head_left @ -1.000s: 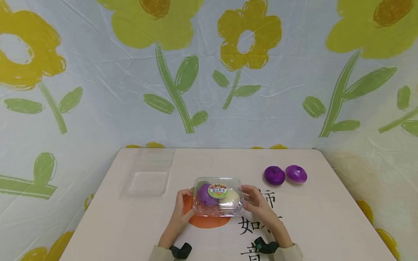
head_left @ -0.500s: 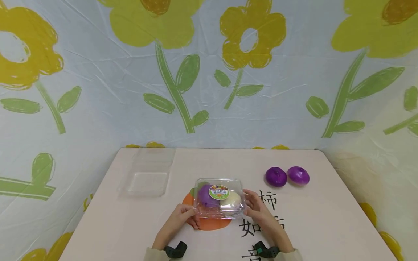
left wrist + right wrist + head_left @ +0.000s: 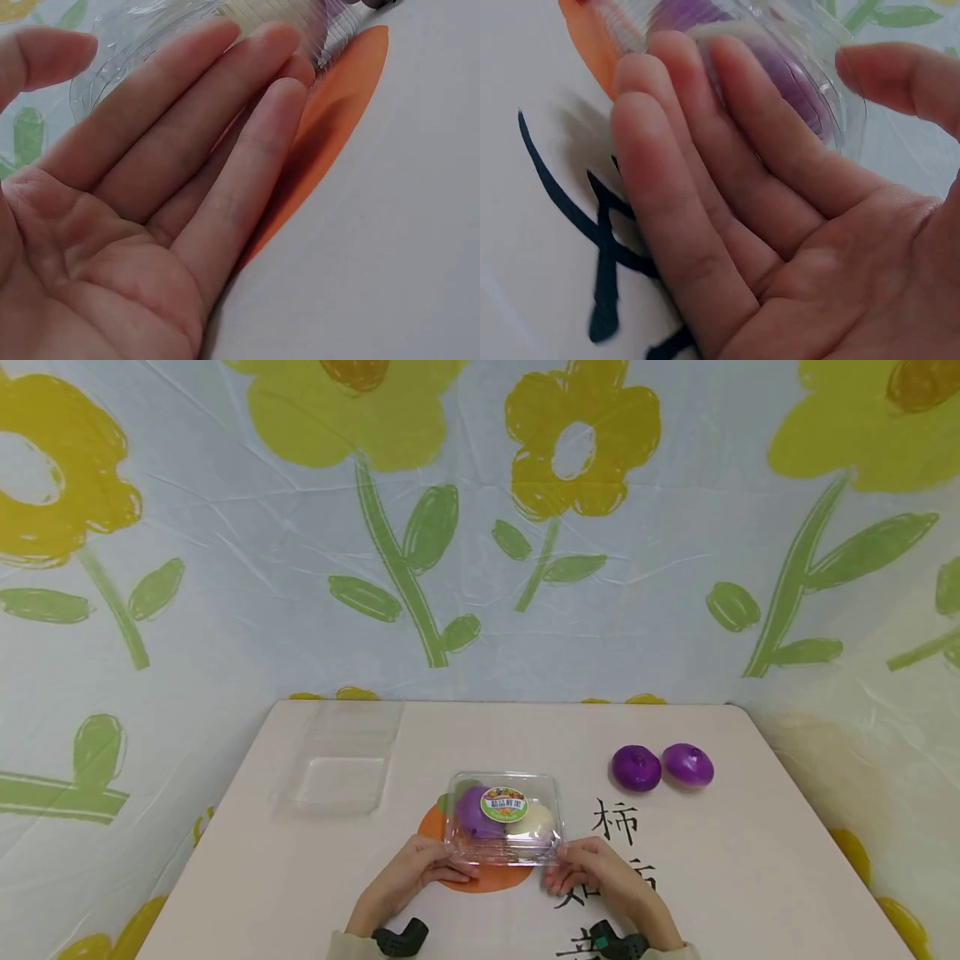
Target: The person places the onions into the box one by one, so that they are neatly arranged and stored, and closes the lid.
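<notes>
In the head view a clear plastic clamshell box [image 3: 517,860] sits mid-table, its lid down and a round fruit label [image 3: 505,804] on top. Through the plastic show a purple onion [image 3: 474,822] and a pale round piece [image 3: 538,823]. My left hand [image 3: 412,870] is at the box's front left corner, fingers fairly straight and thumb apart, as the left wrist view shows. At the front right corner is my right hand [image 3: 600,870], its fingers [image 3: 727,150] extended beside the plastic edge and thumb apart. Neither hand curls round the box.
Two purple onions [image 3: 637,768] lie together at the back right of the table. A clear plastic box [image 3: 341,777] stands at the back left. Under the labelled box is an orange printed shape [image 3: 487,881], with black characters [image 3: 617,821] to its right. Flowered cloth rises behind.
Both hands have slid from the sides of the box toward its front corners, the left first, then the right. The box stays in place; the view has shifted slightly.
</notes>
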A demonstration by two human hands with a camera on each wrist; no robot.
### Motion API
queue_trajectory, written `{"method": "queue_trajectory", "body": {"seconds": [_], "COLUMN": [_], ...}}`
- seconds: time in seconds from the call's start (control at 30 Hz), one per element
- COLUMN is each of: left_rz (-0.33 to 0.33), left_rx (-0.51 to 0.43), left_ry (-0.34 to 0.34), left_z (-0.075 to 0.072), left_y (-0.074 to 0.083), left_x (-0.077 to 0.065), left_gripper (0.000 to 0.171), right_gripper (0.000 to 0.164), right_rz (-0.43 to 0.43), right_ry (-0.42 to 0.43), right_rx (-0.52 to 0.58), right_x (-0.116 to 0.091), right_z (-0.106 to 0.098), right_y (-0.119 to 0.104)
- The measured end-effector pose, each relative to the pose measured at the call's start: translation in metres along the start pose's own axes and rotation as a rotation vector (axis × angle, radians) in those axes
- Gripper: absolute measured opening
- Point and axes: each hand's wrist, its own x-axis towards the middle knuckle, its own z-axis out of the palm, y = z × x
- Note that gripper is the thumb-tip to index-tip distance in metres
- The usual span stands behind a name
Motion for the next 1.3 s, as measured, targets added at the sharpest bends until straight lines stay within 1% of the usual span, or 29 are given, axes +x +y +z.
{"method": "queue_trajectory", "body": {"seconds": [0.07, 0.13, 0.23, 0.33, 0.5, 0.57, 0.67, 0.73, 0.83, 1.03, 1.1, 1.2, 1.27, 1.3], "left_rz": [-0.008, -0.019, -0.035, -0.030, 0.025, 0.054, 0.090, 0.109, 0.110, 0.063, 0.047, 0.062, 0.091, 0.113], "left_rx": [-0.010, -0.027, -0.045, -0.039, -0.018, -0.019, -0.025, -0.020, -0.023, -0.041, -0.047, -0.046, -0.035, -0.018], "left_ry": [-0.012, -0.017, -0.018, -0.010, -0.012, -0.020, -0.030, -0.027, -0.015, 0.002, 0.012, 0.007, 0.011, 0.022], "left_z": [0.001, 0.002, 0.003, 0.004, 0.005, 0.005, 0.005, 0.005, 0.006, 0.007, 0.006, 0.002, -0.001, -0.002], "left_y": [0.000, 0.000, 0.001, 0.001, 0.001, 0.001, 0.000, -0.001, -0.001, -0.001, -0.001, 0.001, 0.002, 0.002], "left_x": [0.000, 0.001, 0.001, 0.001, 0.000, 0.000, 0.000, 0.000, 0.000, 0.002, 0.002, 0.000, -0.001, -0.002], "left_gripper": [0.040, 0.038, 0.036, 0.036, 0.040, 0.040, 0.039, 0.038, 0.037, 0.038, 0.038, 0.045, 0.052, 0.055], "right_gripper": [0.045, 0.044, 0.041, 0.040, 0.040, 0.039, 0.039, 0.039, 0.039, 0.037, 0.035, 0.035, 0.036, 0.038], "right_rz": [-0.017, -0.037, -0.060, -0.100, -0.168, -0.181, -0.179, -0.171, -0.158, -0.127, -0.117, -0.092, -0.088, -0.087], "right_ry": [-0.054, -0.079, -0.078, -0.078, -0.119, -0.131, -0.127, -0.114, -0.096, -0.080, -0.070, -0.008, 0.065, 0.117], "right_rx": [0.043, 0.071, 0.102, 0.121, 0.153, 0.157, 0.158, 0.151, 0.156, 0.161, 0.144, 0.087, 0.030, 0.005], "right_x": [0.001, 0.002, 0.003, 0.006, 0.009, 0.009, 0.010, 0.010, 0.009, 0.006, 0.005, 0.001, -0.003, -0.004], "right_z": [0.000, 0.001, 0.002, 0.002, 0.001, 0.001, 0.001, 0.001, 0.002, 0.002, 0.001, -0.003, -0.006, -0.007], "right_y": [0.003, 0.006, 0.010, 0.013, 0.016, 0.017, 0.017, 0.017, 0.016, 0.015, 0.014, 0.010, 0.008, 0.006]}}
